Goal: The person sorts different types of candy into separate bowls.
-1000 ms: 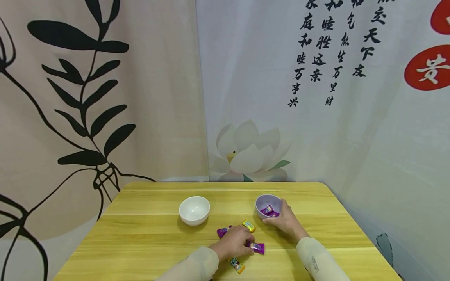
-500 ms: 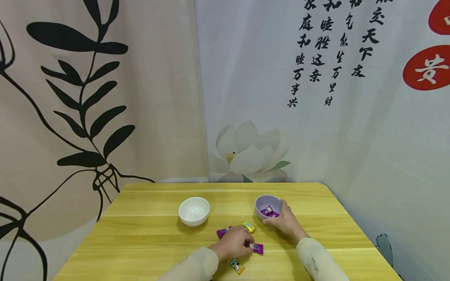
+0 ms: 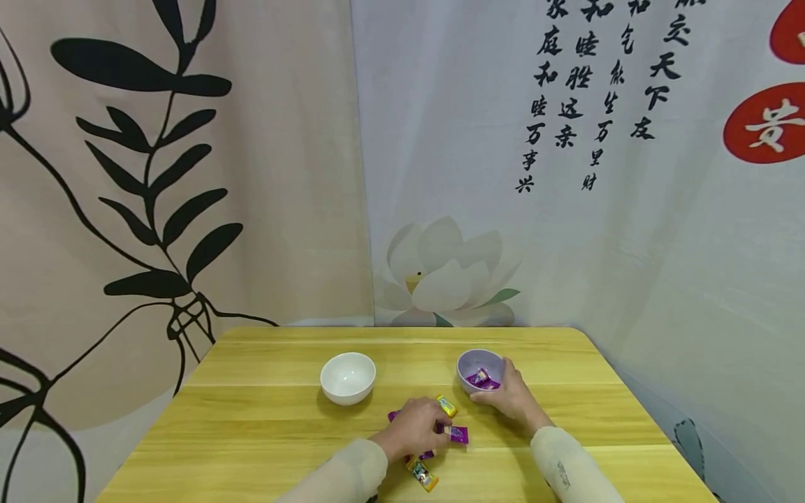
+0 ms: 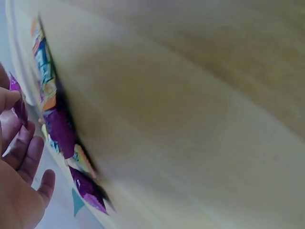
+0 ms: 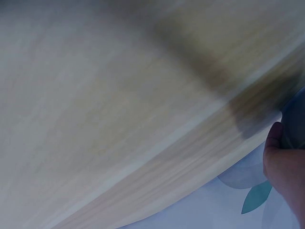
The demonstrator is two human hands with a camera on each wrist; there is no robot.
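My left hand (image 3: 411, 426) pinches a purple-wrapped candy (image 3: 458, 434) between thumb and fingers, above the middle of the table. In the left wrist view that candy (image 4: 18, 102) is raised off the wood, and the other fingers are spread loosely. Around this hand lie more candies: a yellow one (image 3: 447, 406) beyond it, a yellow-and-orange one (image 3: 422, 475) nearer, and purple ones (image 3: 428, 454) partly covered by the hand. My right hand (image 3: 516, 402) grips the side of a small purple bowl (image 3: 470, 361), thumb in front and fingers behind. Purple candies (image 3: 482, 378) lie inside the bowl.
A white bowl (image 3: 348, 378) stands upright on the left, beyond the left hand. The wooden table (image 3: 251, 426) ends at a printed curtain (image 3: 302, 175) close behind its far edge.
My left hand has lifted slightly away from the tabletop with the purple candy, uncovering another purple candy beneath it. The right hand and both bowls have stayed put.
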